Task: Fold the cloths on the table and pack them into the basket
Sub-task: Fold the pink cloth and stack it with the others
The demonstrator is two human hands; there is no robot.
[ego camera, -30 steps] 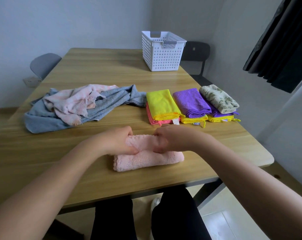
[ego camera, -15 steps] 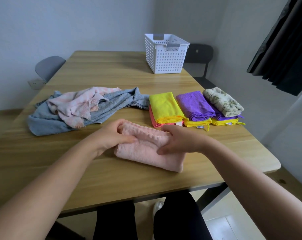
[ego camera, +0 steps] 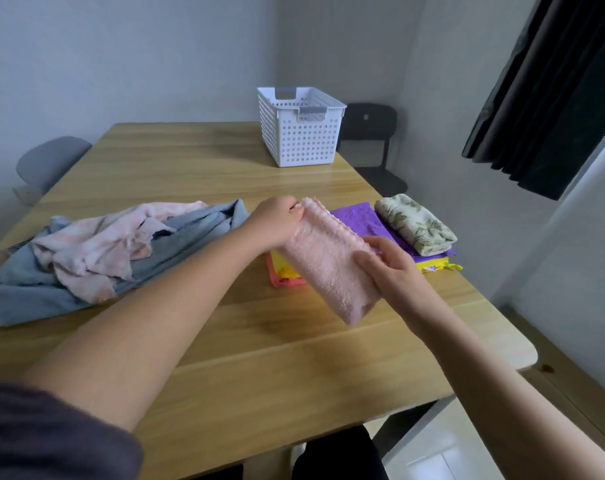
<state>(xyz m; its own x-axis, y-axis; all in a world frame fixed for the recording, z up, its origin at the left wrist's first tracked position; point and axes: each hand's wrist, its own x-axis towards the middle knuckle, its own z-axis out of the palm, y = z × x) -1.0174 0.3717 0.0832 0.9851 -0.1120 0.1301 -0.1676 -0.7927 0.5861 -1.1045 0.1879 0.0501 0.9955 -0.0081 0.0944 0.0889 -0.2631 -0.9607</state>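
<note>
Left hand [ego camera: 276, 220] grips the far end of the folded pink cloth [ego camera: 328, 268], fingers curled over its top edge. Right hand [ego camera: 391, 271] pinches the cloth's right edge near the lower end, thumb on the upper face. The hands are apart, one at each end of the cloth.

Pink cloth: a long folded strip, held slanting, far end to the left and near end to the right. Its near corner hangs low over the worktop [ego camera: 259, 358]; whether it touches cannot be told. It partly hides the stack behind it.

Folded row, right half of the worktop:
- yellow cloth [ego camera: 284, 270] on top of a coral cloth [ego camera: 283, 283], mostly behind the pink cloth
- purple cloth [ego camera: 359, 220] just to the right
- floral cloth [ego camera: 415, 223] folded, lying on the purple cloth's right part
- a yellow layer [ego camera: 434, 264] showing under the purple cloth at the near edge

Unfolded heap, left half: blue towel [ego camera: 190, 230] crumpled, with a mottled cloth [ego camera: 103, 244] of pale pink lying on it.

Basket [ego camera: 302, 140]: white, perforated, upright at the far edge of the worktop, well apart from all the cloths. No cloth shows above its rim.

Surroundings: grey chair [ego camera: 51, 161] at the far left, black chair [ego camera: 370, 133] behind the basket, dark curtain [ego camera: 553, 98] at upper right.
</note>
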